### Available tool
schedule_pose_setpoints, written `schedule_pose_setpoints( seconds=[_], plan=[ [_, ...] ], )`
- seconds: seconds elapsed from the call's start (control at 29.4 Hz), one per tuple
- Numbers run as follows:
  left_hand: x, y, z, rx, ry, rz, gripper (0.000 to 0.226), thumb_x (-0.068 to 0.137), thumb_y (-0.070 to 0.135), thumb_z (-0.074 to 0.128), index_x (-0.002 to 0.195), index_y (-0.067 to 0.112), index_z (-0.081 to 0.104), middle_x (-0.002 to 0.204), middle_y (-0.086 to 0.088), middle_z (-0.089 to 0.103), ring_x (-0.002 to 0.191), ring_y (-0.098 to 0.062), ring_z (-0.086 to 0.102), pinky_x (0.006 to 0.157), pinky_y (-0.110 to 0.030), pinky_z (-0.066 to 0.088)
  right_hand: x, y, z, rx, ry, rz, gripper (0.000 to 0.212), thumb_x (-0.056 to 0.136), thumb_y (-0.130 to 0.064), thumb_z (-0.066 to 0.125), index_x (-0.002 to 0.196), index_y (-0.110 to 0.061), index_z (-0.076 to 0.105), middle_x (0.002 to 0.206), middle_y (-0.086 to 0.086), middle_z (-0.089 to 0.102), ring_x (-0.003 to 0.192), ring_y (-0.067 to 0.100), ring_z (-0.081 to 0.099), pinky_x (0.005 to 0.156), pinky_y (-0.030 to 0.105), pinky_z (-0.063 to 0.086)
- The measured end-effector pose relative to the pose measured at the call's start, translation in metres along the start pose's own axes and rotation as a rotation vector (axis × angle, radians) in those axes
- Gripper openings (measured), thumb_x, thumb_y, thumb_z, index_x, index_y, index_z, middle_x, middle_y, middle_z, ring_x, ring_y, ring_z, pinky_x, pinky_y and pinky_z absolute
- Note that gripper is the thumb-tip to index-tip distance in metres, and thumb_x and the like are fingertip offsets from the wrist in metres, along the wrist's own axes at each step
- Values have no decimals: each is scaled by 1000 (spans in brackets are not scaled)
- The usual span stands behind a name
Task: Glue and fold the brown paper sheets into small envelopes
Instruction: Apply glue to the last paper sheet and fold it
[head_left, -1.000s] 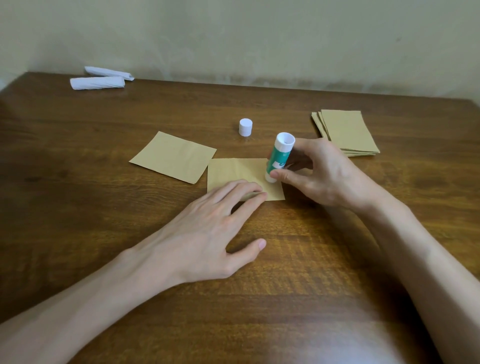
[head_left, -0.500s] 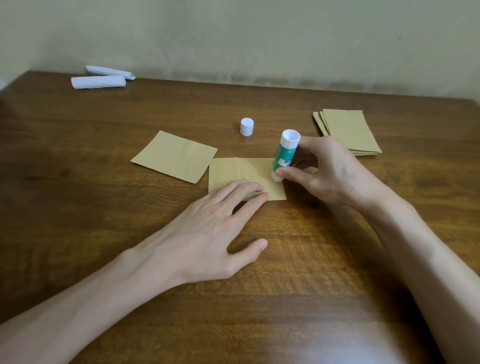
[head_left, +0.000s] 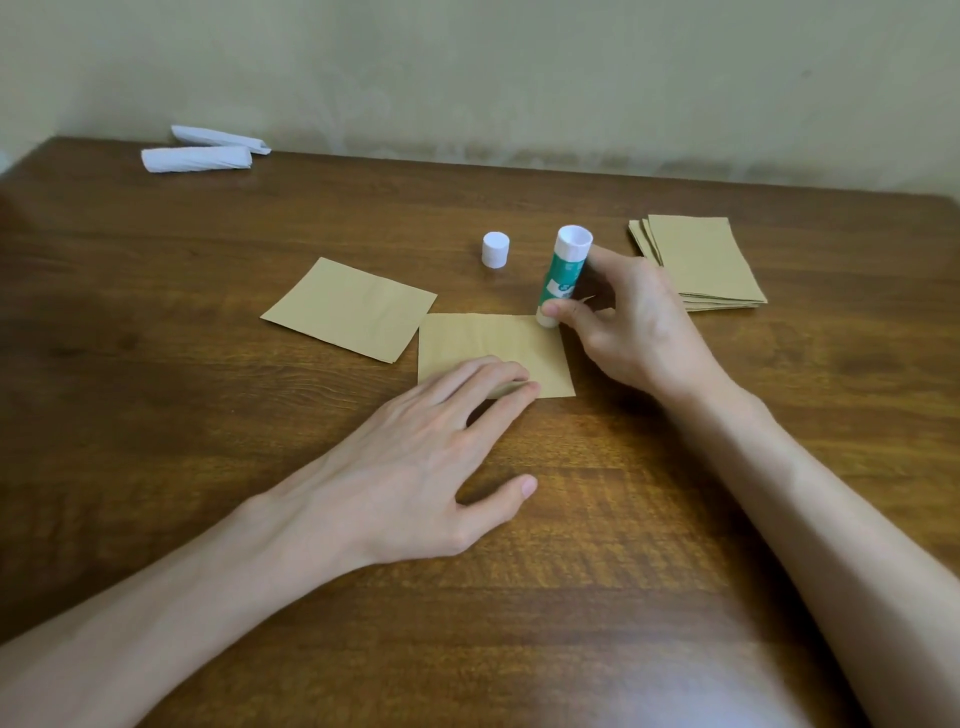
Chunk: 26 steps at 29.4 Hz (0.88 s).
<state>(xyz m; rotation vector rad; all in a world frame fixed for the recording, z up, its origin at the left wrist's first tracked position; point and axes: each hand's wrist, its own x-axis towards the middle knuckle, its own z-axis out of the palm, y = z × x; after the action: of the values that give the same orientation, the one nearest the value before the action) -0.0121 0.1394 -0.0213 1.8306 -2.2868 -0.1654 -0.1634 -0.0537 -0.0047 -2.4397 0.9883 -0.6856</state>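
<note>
A matte, square brown sheet (head_left: 483, 338) lies flat in the middle of the wood-grained table (head_left: 156, 415). A green-and-white cylindrical glue stick (head_left: 563, 270) stands tilted on its far right corner, its tip hidden behind the thumb. The right hand (head_left: 639, 327) pinches the stick. The left hand (head_left: 415, 457), fingers spread, presses the sheet's near edge.
</note>
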Motion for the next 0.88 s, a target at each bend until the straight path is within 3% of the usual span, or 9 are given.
schedule_pose_setpoints(
  seconds=[0.14, 0.24, 0.44, 0.65, 0.78, 0.88],
  plan=[
    [0, 0, -1, -4, -10, -1, 75, 104, 66, 31, 166, 27, 15, 167, 14, 9, 155, -2, 4, 114, -15, -1, -1, 4, -5, 172, 62, 80, 18, 96, -29, 77, 110, -22, 68, 101, -18, 70, 97, -3, 68, 84, 12, 53],
    [0, 0, 0, 8, -1, -1, 74, 104, 65, 31, 166, 27, 17, 167, 13, 11, 155, -2, 5, 114, -13, -4, -4, 3, -15, 326, 162, 106, 23, 97, -28, 76, 116, -18, 70, 109, -14, 73, 104, -2, 70, 91, 13, 54],
    [0, 2, -2, 3, -1, 3, 75, 104, 65, 31, 166, 27, 15, 167, 14, 9, 154, -1, 2, 112, -11, -6, -13, 1, -18, 325, -84, 2, 34, 93, -21, 81, 120, -12, 64, 111, -5, 76, 102, 8, 74, 93, 25, 59],
    [0, 1, -1, 3, 7, -1, 74, 104, 64, 32, 166, 25, 19, 166, 13, 12, 154, -2, 5, 114, -12, -3, -14, 2, -13, 290, -168, -75, 28, 91, -21, 83, 109, -22, 61, 105, -5, 78, 99, 12, 75, 92, 38, 60],
    [0, 1, -1, -6, 6, 4, 74, 104, 64, 32, 166, 26, 17, 167, 13, 11, 155, -2, 4, 117, -15, 0, -16, -1, -10, 305, -123, -83, 27, 91, -27, 82, 113, -19, 68, 107, -10, 75, 102, 7, 73, 93, 30, 60],
    [-1, 1, -1, -2, 7, 2, 74, 104, 64, 32, 165, 25, 19, 167, 12, 12, 155, -2, 4, 116, -15, 0, -16, 0, -16, 318, -184, -91, 29, 97, -10, 75, 125, -10, 70, 116, -11, 74, 114, -2, 69, 103, 21, 54]
  ],
)
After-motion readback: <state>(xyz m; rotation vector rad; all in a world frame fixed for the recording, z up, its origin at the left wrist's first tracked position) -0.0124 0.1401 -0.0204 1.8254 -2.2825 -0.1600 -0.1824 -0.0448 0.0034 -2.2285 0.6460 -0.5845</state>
